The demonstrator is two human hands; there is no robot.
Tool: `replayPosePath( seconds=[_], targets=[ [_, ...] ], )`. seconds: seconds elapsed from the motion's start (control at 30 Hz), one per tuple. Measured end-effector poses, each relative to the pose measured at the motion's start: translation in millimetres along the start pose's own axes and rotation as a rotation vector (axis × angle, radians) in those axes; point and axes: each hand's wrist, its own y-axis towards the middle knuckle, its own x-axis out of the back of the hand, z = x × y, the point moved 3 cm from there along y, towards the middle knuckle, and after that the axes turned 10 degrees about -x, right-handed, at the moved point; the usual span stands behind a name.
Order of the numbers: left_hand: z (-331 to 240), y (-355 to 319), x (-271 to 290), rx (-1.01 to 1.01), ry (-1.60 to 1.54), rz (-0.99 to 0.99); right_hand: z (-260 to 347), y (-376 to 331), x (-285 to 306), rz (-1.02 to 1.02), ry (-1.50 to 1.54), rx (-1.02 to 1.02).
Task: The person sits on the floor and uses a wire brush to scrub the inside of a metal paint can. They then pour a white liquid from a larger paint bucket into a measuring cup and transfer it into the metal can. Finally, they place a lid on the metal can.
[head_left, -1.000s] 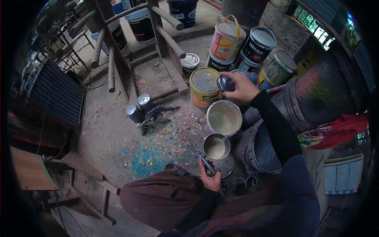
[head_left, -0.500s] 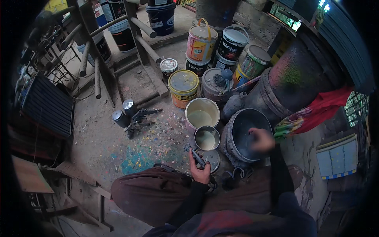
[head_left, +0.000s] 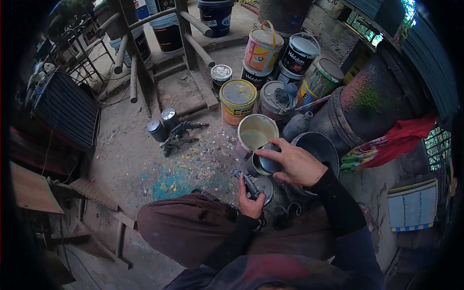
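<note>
My left hand [head_left: 251, 205] grips a grey spray gun [head_left: 246, 182] over my lap, its lower part partly hidden by the fingers. My right hand [head_left: 302, 164] is closed on a shiny round metal cup or lid [head_left: 270, 160]; which one I cannot tell. That piece is held over the small open can [head_left: 254, 168], hiding most of its mouth. Just beyond stands a bigger pale bucket [head_left: 257, 128] with cloudy liquid inside. To the right of it is a dark open bucket [head_left: 323, 145], partly covered by my right hand and wrist.
Paint buckets, among them a yellow-rimmed one [head_left: 239, 99], stand behind. Two lidded metal cups [head_left: 162, 124] and dark spray-gun parts [head_left: 181, 137] lie left on the paint-spattered floor. A large drum [head_left: 372, 101] with a red cloth [head_left: 394, 137] blocks the right. Wooden frame [head_left: 191, 48] at the back.
My right hand has come out of the dark bucket and moved left over the small can, now with the shiny metal piece in it. My left hand keeps the spray gun; the view has shifted slightly.
</note>
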Motion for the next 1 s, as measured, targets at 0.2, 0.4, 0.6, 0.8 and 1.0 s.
replayPosePath(
  seconds=[0.2, 0.4, 0.6, 0.8, 1.0],
  targets=[
    [-4.2, 2.5, 7.1, -0.062, -0.012, -0.007, 14.6, 16.6, -14.8, 0.12, -0.126, 0.011],
    [-2.0, 1.8, 19.7, -0.006, 0.0, 0.034, 17.9, 18.1, -24.2, 0.112, -0.115, 0.088],
    [-0.3, 1.3, 25.4, 0.053, -0.053, 0.016, 8.8, 24.9, -48.2, -0.027, -0.097, 0.229],
    [-10.1, 8.8, 27.2, 0.084, -0.107, 0.023, 15.2, 31.5, -74.3, -0.444, 0.146, 0.138],
    [-21.9, 5.1, 29.4, 0.014, -0.115, 0.011, 10.6, 33.2, -73.9, -0.45, 0.182, 0.21]
  ],
)
